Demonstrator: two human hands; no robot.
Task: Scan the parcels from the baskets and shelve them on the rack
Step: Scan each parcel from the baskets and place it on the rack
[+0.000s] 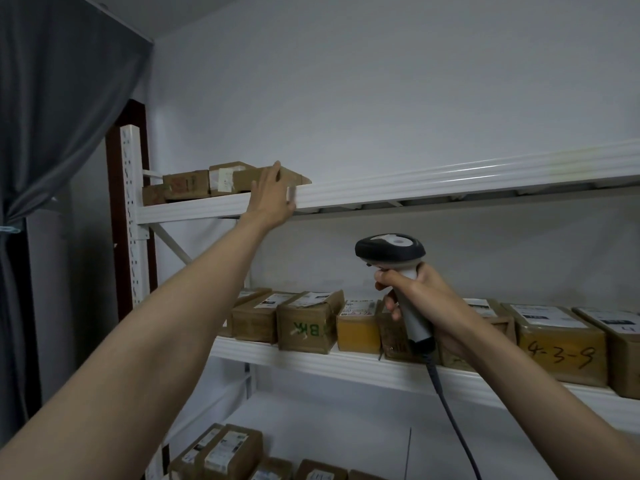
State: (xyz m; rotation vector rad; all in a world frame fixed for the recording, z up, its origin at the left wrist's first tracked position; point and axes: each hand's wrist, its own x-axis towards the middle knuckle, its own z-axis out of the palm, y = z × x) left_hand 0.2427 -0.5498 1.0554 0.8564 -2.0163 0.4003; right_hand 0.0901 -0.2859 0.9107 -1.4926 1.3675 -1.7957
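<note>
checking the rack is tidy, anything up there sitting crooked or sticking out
Yes. On the top shelf, the parcel under the left hand lies at an angle, one pointed corner jutting over the front rail, unlike the boxes beside it. The middle shelf row sits fairly square. The right hand holds the scanner.

Single head-worn wide-angle view, facing forward and slightly upward, close to the white rack [398,188] against the wall
</note>
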